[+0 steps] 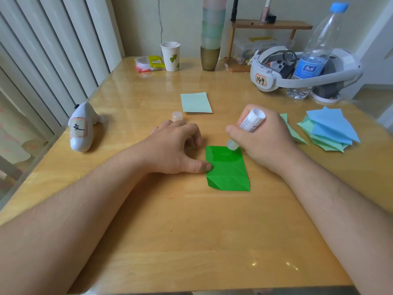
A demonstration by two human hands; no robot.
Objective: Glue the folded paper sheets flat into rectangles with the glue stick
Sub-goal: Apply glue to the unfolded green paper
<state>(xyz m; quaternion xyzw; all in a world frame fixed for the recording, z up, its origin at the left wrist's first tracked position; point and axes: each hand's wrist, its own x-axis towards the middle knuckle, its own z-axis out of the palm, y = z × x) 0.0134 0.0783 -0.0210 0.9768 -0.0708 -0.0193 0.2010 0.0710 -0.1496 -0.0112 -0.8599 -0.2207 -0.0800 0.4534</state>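
A bright green folded paper (227,169) lies flat on the wooden table (191,231). My right hand (263,139) grips the white glue stick (248,124), tilted, its tip touching the paper's far edge. My left hand (176,145) rests beside the paper, with its thumb pressing the paper's left edge. The glue stick's cap (177,116) stands just beyond my left hand. A small stack of flat rectangles (196,103), pale green on top, lies farther back. A pile of folded blue and light green sheets (327,129) sits to the right.
A white controller (81,127) lies at the left. At the back stand a paper cup (171,56), a tape packet (148,63), stacked tumblers (211,35), a headset (297,69), a water bottle (314,52) and a small wooden shelf (270,25).
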